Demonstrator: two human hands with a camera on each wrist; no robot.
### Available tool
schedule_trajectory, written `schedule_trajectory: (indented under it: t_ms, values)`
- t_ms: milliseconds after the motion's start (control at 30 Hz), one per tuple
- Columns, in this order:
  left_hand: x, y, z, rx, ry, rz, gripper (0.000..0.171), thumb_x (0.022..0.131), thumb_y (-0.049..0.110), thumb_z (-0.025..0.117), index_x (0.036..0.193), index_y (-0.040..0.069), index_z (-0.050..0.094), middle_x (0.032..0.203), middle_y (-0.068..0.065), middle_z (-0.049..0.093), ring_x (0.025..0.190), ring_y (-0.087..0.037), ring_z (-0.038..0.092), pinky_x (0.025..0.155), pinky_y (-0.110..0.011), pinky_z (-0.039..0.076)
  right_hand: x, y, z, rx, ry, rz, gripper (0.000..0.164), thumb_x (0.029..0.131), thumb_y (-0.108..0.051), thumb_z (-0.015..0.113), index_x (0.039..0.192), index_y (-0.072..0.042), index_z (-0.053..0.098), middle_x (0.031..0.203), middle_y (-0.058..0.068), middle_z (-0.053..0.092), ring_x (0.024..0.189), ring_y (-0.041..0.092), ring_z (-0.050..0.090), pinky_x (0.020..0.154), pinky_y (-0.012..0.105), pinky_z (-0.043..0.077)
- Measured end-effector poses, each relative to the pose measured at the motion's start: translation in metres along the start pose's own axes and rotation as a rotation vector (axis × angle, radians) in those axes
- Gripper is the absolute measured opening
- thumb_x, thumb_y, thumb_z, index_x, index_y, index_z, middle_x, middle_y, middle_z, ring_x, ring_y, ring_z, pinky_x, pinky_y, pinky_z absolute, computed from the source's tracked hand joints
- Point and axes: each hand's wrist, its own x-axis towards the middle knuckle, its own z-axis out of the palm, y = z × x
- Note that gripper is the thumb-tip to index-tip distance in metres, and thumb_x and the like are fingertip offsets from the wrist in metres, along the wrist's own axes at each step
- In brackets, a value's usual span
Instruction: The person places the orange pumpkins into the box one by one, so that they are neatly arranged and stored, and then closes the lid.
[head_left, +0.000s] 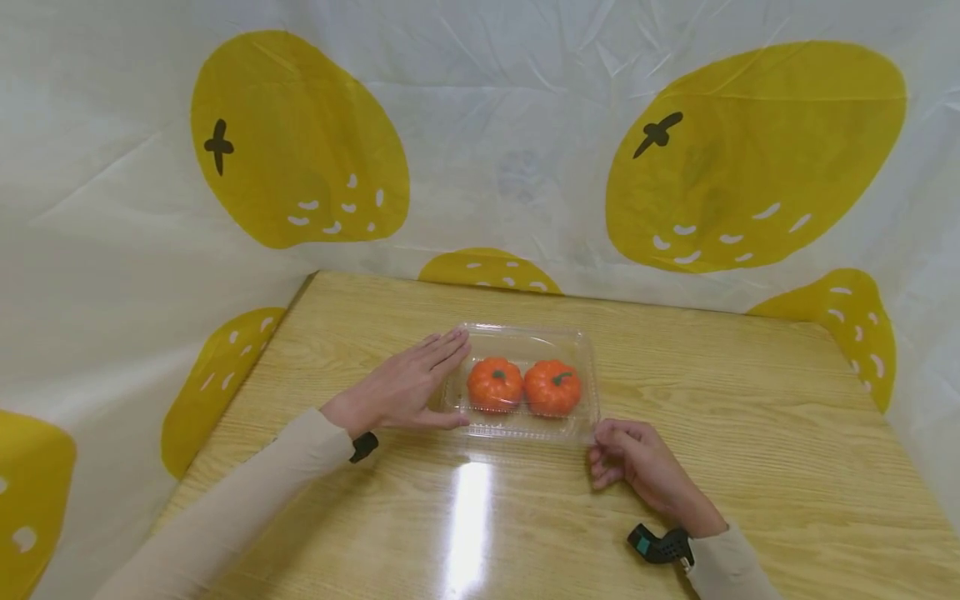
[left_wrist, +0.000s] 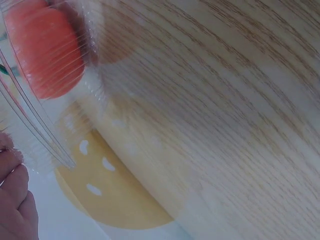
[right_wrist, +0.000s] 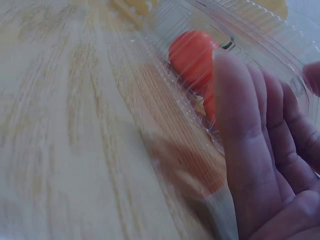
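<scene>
A clear plastic clamshell container [head_left: 536,429] sits on the table with two small orange pumpkins, a left one [head_left: 495,385] and a right one [head_left: 552,388], side by side inside. My left hand [head_left: 408,383] lies along the container's left side, fingers straight at the far left corner and thumb stretched to the front edge. At the near right corner my right hand [head_left: 637,458] pinches the rim, its other fingers curled beneath. The right wrist view shows the right hand [right_wrist: 265,145] close beside the clear wall, with an orange pumpkin [right_wrist: 192,57] behind the plastic.
The wood-grain table [head_left: 360,517] carries a bright light reflection in front of the container. A white cloth [head_left: 510,167] printed with big yellow lemons hangs behind the table and along its sides. Dark bands circle both wrists.
</scene>
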Motion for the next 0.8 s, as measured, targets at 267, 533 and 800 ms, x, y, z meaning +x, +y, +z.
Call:
schedule_trajectory:
  t_ms: [267, 533, 800]
  values:
    - [-0.006, 0.001, 0.005, -0.102, 0.033, -0.024, 0.106, 0.093, 0.071, 0.058, 0.162, -0.001, 0.024, 0.173, -0.018, 0.018, 0.163, -0.031, 0.02, 0.133, -0.046, 0.023, -0.001, 0.002, 0.004, -0.014, 0.053, 0.033, 0.029, 0.109, -0.011, 0.045, 0.094, -0.013, 0.07, 0.083, -0.007, 0.072, 0.072, 0.006, 0.069, 0.063, 0.028, 0.064]
    - [-0.021, 0.0, 0.01, -0.534, 0.088, -0.308, 0.079, 0.106, 0.053, 0.048, 0.167, 0.014, 0.017, 0.175, -0.006, 0.018, 0.163, -0.028, 0.019, 0.132, -0.053, 0.023, 0.0, 0.003, 0.005, -0.032, 0.078, 0.029, 0.031, 0.109, -0.012, 0.044, 0.092, -0.014, 0.069, 0.08, -0.008, 0.071, 0.069, 0.006, 0.068, 0.061, 0.026, 0.062]
    - [-0.032, 0.007, 0.023, -0.896, 0.269, -0.522, 0.058, 0.108, 0.041, 0.052, 0.158, 0.014, 0.038, 0.151, -0.016, 0.056, 0.135, -0.034, 0.059, 0.113, -0.055, 0.05, 0.001, 0.002, 0.007, -0.049, 0.088, 0.022, 0.03, 0.108, -0.011, 0.044, 0.09, -0.013, 0.068, 0.079, -0.008, 0.07, 0.068, 0.005, 0.068, 0.062, 0.025, 0.062]
